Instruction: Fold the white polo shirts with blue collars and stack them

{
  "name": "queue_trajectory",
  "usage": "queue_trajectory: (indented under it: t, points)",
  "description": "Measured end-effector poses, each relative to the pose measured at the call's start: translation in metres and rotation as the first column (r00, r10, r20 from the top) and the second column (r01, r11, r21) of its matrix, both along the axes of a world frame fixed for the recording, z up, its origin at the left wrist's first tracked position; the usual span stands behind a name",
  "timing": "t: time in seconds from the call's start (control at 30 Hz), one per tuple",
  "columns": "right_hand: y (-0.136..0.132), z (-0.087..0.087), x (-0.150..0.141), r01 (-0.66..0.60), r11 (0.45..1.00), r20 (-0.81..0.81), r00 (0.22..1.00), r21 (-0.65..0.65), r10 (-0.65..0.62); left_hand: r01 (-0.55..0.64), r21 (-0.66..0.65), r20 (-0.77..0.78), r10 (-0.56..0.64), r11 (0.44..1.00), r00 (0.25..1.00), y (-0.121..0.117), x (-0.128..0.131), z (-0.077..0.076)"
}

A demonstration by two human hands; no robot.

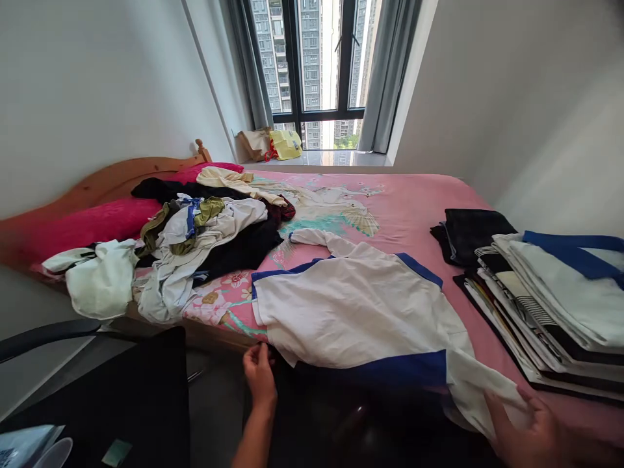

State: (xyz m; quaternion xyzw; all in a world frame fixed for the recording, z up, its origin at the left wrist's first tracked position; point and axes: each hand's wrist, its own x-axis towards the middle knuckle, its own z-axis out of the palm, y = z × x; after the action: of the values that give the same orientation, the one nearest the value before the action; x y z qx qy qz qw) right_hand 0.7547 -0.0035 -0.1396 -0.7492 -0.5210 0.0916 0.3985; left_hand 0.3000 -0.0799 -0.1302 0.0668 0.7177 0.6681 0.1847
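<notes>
A white shirt with blue trim (351, 305) lies spread flat on the pink bedsheet (414, 201) at the bed's near edge. My left hand (259, 376) pinches the shirt's lower left hem, fingers closed on the fabric. My right hand (529, 432) rests on the shirt's right sleeve at the lower right, fingers curled over the cloth.
A heap of unfolded clothes (195, 247) covers the left of the bed, beside red pillows (88, 224) and a wooden headboard (112, 179). A stack of folded garments (546, 299) sits on the right. A black chair (121, 383) stands at the lower left. Bags (273, 144) rest on the windowsill.
</notes>
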Motion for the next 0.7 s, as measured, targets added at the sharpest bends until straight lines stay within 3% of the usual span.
queue_trajectory:
  t: [0.1,0.23,0.33,0.43,0.47,0.53,0.63,0.7]
  points:
    - [-0.009,0.019,-0.020,-0.088,0.985,0.175,0.983,0.152,0.060,0.171,-0.031,0.156,-0.164,0.985,0.974,-0.010,0.047,-0.033]
    - [-0.024,0.037,-0.036,-0.238,0.930,0.283,0.946,0.281,0.157,0.389,-0.056,0.434,-0.328,0.920,0.839,0.000,0.085,-0.049]
    - [-0.042,0.032,-0.044,-0.241,0.932,0.155,0.966,0.269,0.205,0.390,-0.046,0.436,-0.333,0.920,0.836,0.000,0.095,-0.050]
    - [-0.064,0.017,-0.063,-0.300,0.953,-0.194,0.934,0.029,0.300,0.328,0.008,0.335,-0.311,0.945,0.889,-0.010,0.097,-0.044]
    - [-0.071,0.013,-0.074,-0.385,0.920,-0.324,0.881,-0.070,0.344,0.301,0.026,0.293,-0.295,0.953,0.909,-0.014,0.096,-0.041]
    - [-0.083,0.007,-0.099,-0.618,0.764,-0.525,0.720,-0.185,0.455,0.252,0.052,0.214,-0.257,0.966,0.942,-0.022,0.092,-0.031]
    - [-0.094,0.013,-0.139,-0.854,0.486,-0.687,0.467,-0.186,0.557,0.214,0.099,0.113,-0.224,0.972,0.968,-0.030,0.083,-0.007]
    - [-0.098,0.026,-0.164,-0.914,0.372,-0.762,0.356,-0.163,0.541,0.217,0.138,0.055,-0.226,0.966,0.973,-0.031,0.076,0.018]
